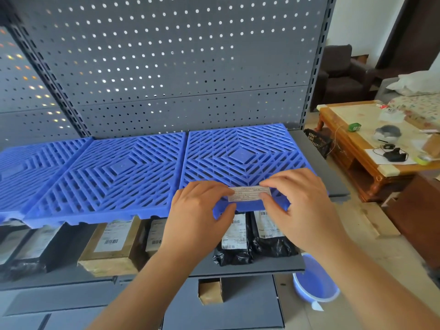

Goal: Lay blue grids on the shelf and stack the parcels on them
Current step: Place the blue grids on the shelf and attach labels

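- On the upper shelf (319, 163), three blue grids lie flat in a row, edge to edge: left grid (28, 163), middle grid (119, 167) and right grid (242, 153).
- All three front edges overhang the shelf slightly. A bare strip of shelf shows to the right of the right grid.
- Left grip (200, 206): thumb and forefinger are closed together on the left end of a paper label (250, 194).
- Right grip (300, 201): thumb and forefinger are closed on the right end of the same label.
- Between the two grips the label is held level against the front edge of the right grid. Whether it is stuck to the grid cannot be told. Its print is too small to read.
- Both grips sit at the near rim of the right grid, the remaining fingers curled loosely in front of that rim.
- Parcels are on the lower shelf (238, 267), directly beneath the grids and under the grips: two black bag parcels (234, 239) side by side, a brown box parcel (112, 248) and a dark parcel (35, 248) further left. Each carries a white barcode label.
- No parcel rests on any grid.
- Behind the shelves stands a grey pegboard (178, 67).
- Floor level, right of the unit: a blue basin (314, 279).
- Further right, a wooden worktop (357, 144) carries small items.
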The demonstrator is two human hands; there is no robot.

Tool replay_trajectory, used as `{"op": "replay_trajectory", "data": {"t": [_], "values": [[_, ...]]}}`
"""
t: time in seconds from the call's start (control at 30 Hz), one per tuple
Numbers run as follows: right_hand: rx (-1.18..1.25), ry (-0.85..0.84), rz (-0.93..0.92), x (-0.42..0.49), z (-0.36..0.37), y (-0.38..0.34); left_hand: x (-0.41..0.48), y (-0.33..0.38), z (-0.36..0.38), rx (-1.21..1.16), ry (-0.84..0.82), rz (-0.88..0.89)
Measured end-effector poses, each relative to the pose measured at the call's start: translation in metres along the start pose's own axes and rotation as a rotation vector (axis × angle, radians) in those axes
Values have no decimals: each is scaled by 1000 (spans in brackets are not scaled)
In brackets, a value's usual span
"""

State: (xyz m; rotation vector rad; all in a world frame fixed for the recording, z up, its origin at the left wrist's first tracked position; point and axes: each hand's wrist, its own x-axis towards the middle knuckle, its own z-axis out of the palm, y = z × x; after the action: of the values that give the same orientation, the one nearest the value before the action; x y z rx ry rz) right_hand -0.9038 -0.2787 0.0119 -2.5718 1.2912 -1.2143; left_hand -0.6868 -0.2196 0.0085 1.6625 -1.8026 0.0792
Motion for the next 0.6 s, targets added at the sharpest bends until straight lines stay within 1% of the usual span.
{"op": "replay_trajectory", "data": {"t": [0.1,0.27,0.47,0.6], "values": [[24,-9,-33,9,5,-25,-10,-10,-16,0,19,-29],[112,-10,-146,28,29,-89,-31,-47,-60,26,85,-96],[178,-100,-234,47,79,-192,-78,-117,-142,138,189,-196],[219,-219,-277,61,120,-271,-121,-174,-201,222,229,-285]]}}
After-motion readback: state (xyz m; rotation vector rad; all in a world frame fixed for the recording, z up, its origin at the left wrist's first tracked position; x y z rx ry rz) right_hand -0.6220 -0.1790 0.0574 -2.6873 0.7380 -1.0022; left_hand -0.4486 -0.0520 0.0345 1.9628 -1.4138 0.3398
